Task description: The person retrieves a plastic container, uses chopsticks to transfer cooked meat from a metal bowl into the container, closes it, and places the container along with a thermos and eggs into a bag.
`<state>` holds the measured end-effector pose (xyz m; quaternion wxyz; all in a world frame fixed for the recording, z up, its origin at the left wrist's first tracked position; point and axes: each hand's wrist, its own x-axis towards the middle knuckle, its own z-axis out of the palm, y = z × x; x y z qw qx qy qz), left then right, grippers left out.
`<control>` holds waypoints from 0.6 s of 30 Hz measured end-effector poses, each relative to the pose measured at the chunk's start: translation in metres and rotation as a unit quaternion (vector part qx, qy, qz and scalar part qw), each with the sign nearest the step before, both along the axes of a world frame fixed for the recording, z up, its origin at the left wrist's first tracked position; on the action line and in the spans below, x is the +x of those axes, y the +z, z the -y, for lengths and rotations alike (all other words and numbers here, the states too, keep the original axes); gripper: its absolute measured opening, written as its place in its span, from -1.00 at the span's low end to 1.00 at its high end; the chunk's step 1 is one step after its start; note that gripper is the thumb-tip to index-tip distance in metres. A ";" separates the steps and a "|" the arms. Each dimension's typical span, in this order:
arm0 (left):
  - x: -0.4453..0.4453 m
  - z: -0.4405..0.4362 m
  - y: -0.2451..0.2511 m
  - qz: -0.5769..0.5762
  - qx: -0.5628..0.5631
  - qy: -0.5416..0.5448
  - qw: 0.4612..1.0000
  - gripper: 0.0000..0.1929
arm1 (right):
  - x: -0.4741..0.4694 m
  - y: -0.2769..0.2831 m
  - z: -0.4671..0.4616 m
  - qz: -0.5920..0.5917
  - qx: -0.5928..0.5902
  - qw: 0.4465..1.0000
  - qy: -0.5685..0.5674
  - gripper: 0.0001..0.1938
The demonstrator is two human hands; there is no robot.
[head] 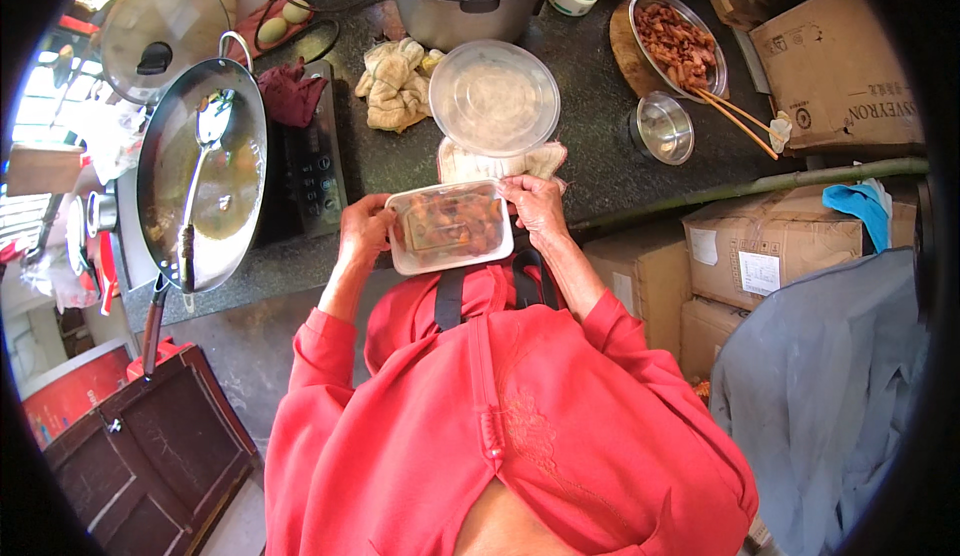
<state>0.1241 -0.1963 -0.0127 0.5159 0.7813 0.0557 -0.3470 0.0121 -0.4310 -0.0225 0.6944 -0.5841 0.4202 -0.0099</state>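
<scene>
Between my hands is a rectangular plastic food container (451,227) with a translucent lid, and chopped reddish-brown food shows through it. My left hand (365,230) grips its left end. At the upper right corner, the fingers and thumb of my right hand (537,207) hold the rim. Just beyond the container, a round translucent plastic lid or tub (495,98) rests partly over a folded cream cloth (551,160). A crumpled cream cloth (397,83) lies to the left of that round piece.
At left, a wok (240,256) holding a metal spatula (196,173) sits by an induction cooktop (322,173). A rice cooker pot (469,16) stands at the back. Rightward are a plate of chopped meat (675,42), chopsticks (742,121), a steel bowl (664,128) and cardboard boxes (780,237).
</scene>
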 end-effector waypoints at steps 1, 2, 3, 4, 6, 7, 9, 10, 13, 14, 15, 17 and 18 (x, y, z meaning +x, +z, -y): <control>-0.004 -0.002 -0.007 -0.006 0.000 0.020 1.000 -0.73 | 0.001 -0.001 0.000 0.003 -0.005 1.000 0.002 -0.92; -0.006 -0.004 -0.012 -0.012 -0.001 0.041 0.999 -0.72 | 0.003 -0.002 0.001 0.005 -0.010 1.000 0.004 -0.91; -0.010 -0.003 -0.014 -0.017 -0.010 0.063 0.998 -0.72 | 0.001 -0.005 0.001 0.004 -0.014 1.000 0.005 -0.90; -0.013 -0.002 -0.012 -0.022 -0.020 0.081 0.996 -0.72 | -0.001 -0.015 0.002 0.008 -0.059 0.998 0.015 -0.88; -0.013 -0.005 -0.016 -0.044 -0.045 0.110 0.992 -0.73 | 0.003 -0.031 0.003 0.023 -0.154 0.987 0.044 -0.85; -0.015 -0.006 -0.020 -0.056 -0.059 0.115 0.990 -0.73 | 0.001 -0.024 0.001 -0.002 -0.232 0.969 0.079 -0.80; -0.021 -0.013 -0.021 -0.076 -0.088 0.125 0.985 -0.73 | -0.003 -0.023 0.002 0.039 -0.261 0.958 0.111 -0.79; -0.027 -0.013 -0.014 -0.080 -0.082 0.112 0.987 -0.71 | -0.008 -0.028 0.007 0.064 -0.260 0.954 0.138 -0.77; -0.051 -0.024 0.001 -0.085 -0.083 0.098 0.988 -0.60 | -0.020 -0.025 0.008 0.044 -0.173 0.974 0.139 -0.78; -0.059 -0.028 0.002 -0.104 -0.089 0.095 0.986 -0.58 | -0.021 -0.021 0.007 0.018 -0.145 0.982 0.120 -0.77; -0.067 -0.031 0.003 -0.123 -0.095 0.092 0.984 -0.55 | -0.022 -0.019 0.004 0.009 -0.144 0.984 0.106 -0.77; -0.078 -0.029 0.006 -0.141 -0.101 0.120 0.978 -0.55 | -0.023 -0.015 -0.005 -0.009 -0.141 0.987 0.075 -0.76; -0.079 -0.023 0.010 -0.159 -0.134 0.165 0.964 -0.55 | -0.024 -0.011 -0.012 -0.020 -0.121 0.991 0.047 -0.77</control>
